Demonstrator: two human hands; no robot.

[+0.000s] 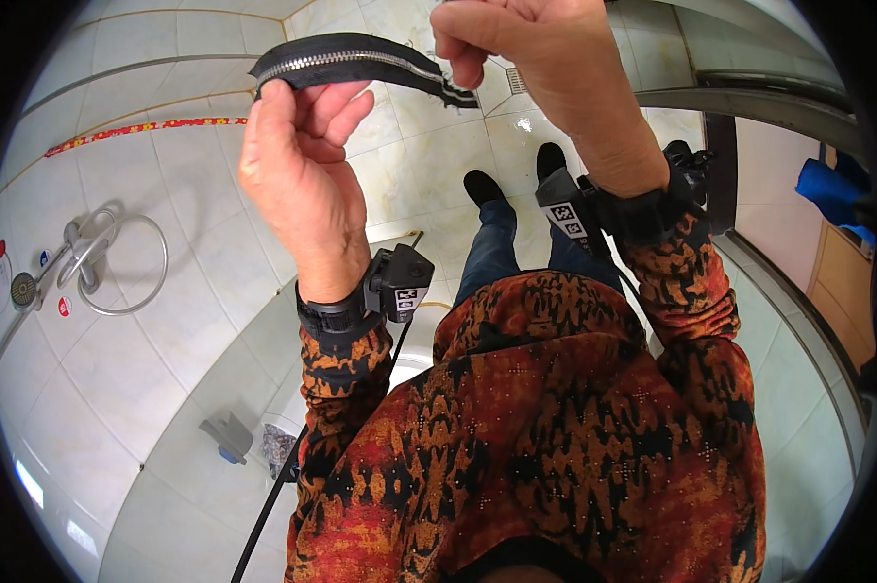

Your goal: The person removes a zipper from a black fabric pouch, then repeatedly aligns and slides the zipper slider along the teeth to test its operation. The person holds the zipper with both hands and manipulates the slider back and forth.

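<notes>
Up comes the view of the left hand, raised from a bent elbow, wrist roughly upright, fingers curled in toward the middle. Its grip is closed in a pinch at the left end of a black zipper strip with silver metal teeth! The strip arches in mid-air above the tiled floor, bowing across to a frayed right end.

And right there is the right hand, higher up, forearm angled inward, fingers bent, the top edge of the view cutting part of it off. Its fingertips sit right beside the frayed end; whether that grip is closed on it, I cannot tell.

Room to move? An open gap lies between the two wrists, below the strip, with the black shoes farther down. The wall tiles and the shower head stand well apart on the left, while a dark curved rail runs beyond the right forearm.
</notes>
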